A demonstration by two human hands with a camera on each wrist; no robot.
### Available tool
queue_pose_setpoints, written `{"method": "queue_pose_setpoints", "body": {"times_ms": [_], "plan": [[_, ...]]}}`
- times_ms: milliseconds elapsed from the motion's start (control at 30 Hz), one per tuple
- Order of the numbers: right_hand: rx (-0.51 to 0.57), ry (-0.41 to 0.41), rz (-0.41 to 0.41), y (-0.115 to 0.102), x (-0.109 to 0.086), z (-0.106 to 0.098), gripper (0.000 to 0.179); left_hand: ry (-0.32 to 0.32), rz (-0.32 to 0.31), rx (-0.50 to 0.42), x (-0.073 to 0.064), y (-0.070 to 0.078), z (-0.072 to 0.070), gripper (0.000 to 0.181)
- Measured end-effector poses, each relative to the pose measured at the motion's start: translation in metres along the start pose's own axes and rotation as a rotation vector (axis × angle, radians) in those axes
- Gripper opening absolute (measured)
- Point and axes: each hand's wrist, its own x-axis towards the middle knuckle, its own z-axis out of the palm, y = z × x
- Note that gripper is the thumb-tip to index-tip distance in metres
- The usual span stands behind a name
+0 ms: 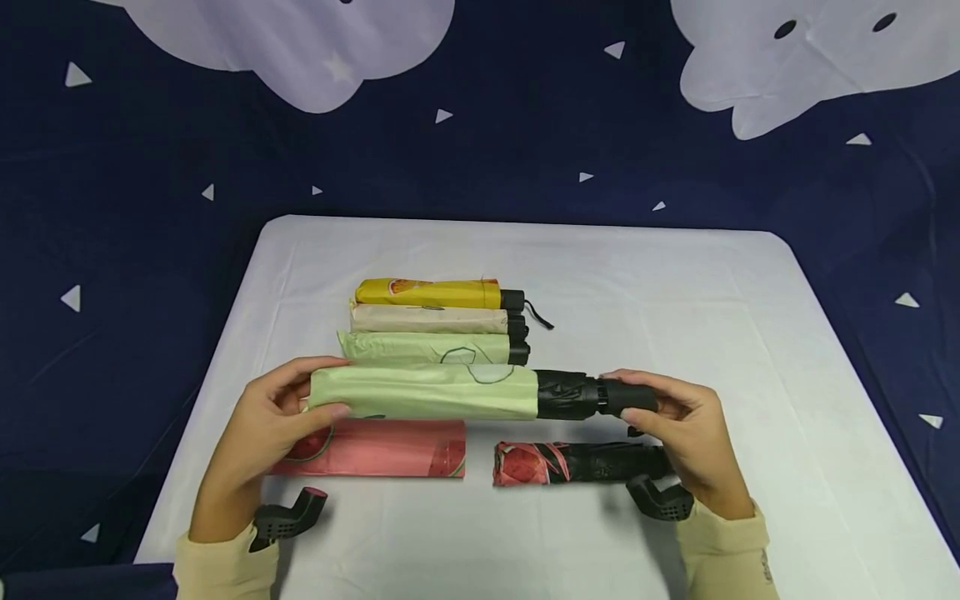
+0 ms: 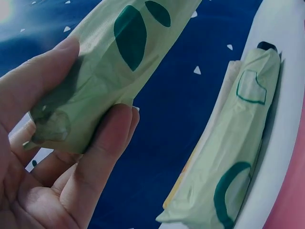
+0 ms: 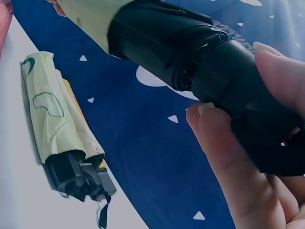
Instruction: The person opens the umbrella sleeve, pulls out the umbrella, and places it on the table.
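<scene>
A folded umbrella (image 1: 566,394) lies level across both hands, held up over the table. Its light green sleeve (image 1: 420,393) covers most of the length, and black folded cloth shows beyond the sleeve's mouth. My left hand (image 1: 255,425) pinches the sleeve's far-left end between thumb and fingers. On the other side my right hand (image 1: 693,429) grips the black handle (image 3: 238,78), with a dark wrist strap (image 3: 267,138) hanging by the fingers. Just behind the held umbrella rests another light green sleeved umbrella (image 1: 427,347).
Beyond it, a beige sleeved umbrella (image 1: 431,319) and a yellow one (image 1: 427,292) lie side by side on the white table (image 1: 660,292). Nearer me are a flat pink-red sleeve (image 1: 397,450) at left and an uncovered black-and-red folded umbrella (image 1: 570,462) at right.
</scene>
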Motion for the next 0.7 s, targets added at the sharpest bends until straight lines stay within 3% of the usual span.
{"method": "queue_pose_setpoints", "body": {"times_ms": [400,700], "plan": [[0.071,0.017,-0.050,0.000,-0.010,-0.019,0.044,0.029,0.087,-0.094,-0.010,0.000,-0.016,0.056],[0.137,0.015,-0.118,0.004,-0.017,-0.034,0.044,0.027,0.117,-0.110,-0.013,0.000,-0.033,0.056]]}}
